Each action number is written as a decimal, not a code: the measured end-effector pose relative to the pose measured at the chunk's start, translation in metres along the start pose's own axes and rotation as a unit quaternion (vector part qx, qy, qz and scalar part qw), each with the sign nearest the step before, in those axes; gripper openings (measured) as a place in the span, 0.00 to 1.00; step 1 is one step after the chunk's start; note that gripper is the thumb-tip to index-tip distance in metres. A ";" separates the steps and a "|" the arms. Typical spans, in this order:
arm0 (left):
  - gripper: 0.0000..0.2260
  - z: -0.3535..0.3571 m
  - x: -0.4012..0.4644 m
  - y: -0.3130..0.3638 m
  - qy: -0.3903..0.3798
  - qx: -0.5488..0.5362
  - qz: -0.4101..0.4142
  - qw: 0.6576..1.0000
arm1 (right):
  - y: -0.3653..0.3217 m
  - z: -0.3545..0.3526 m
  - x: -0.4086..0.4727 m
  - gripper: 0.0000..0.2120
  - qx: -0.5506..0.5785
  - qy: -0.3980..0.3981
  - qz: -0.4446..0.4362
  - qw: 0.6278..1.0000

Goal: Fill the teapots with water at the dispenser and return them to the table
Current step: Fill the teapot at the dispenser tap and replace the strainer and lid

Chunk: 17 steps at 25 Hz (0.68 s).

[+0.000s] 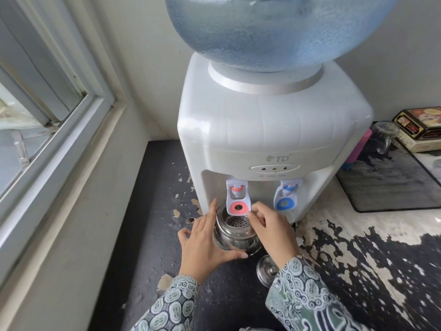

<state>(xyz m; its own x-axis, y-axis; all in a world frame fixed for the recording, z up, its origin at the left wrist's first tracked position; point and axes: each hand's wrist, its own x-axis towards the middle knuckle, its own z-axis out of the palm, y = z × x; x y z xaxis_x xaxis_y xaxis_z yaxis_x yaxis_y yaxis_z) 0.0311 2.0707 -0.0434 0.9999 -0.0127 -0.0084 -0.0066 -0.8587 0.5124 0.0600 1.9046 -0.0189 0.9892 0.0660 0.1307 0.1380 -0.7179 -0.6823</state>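
A small steel teapot (235, 236) stands open on the counter under the red-marked tap (238, 199) of the white water dispenser (269, 130). A perforated strainer shows inside its mouth. My left hand (206, 242) wraps the pot's left side, thumb under its front. My right hand (270, 229) is on the right side, fingers pinching the pot's raised handle near the tap paddle. The pot's steel lid (267, 271) lies on the counter just in front of it, beside my right wrist.
A blue-marked tap (287, 195) is to the right of the red one. A big blue water bottle (281, 29) tops the dispenser. A black mesh mat (393, 185), a glass mug (384, 138) and a box (420, 126) lie to the right. A window (35, 111) and wall close the left.
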 end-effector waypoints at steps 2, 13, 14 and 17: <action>0.57 0.000 0.000 0.001 0.000 0.002 -0.002 1.000 | 0.000 0.007 -0.003 0.03 -0.003 0.035 -0.013 0.999; 0.54 0.007 -0.012 -0.005 0.015 -0.089 0.035 0.995 | 0.016 0.028 -0.034 0.28 0.225 -0.089 0.111 0.964; 0.54 0.008 -0.015 -0.006 0.019 -0.087 0.040 0.995 | 0.018 0.028 -0.037 0.27 0.228 -0.096 0.119 0.961; 0.53 0.012 -0.027 -0.008 0.034 -0.079 0.040 0.995 | 0.021 0.029 -0.047 0.26 0.235 -0.095 0.118 0.960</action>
<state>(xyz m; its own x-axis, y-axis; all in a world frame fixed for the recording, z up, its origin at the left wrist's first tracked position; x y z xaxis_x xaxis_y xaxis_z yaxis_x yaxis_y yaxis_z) 0.0040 2.0719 -0.0581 0.9949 -0.0391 0.0935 -0.0900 -0.7647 0.6381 0.0178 1.9066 -0.0604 0.9805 0.0974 -0.1704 -0.1281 -0.3402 -0.9316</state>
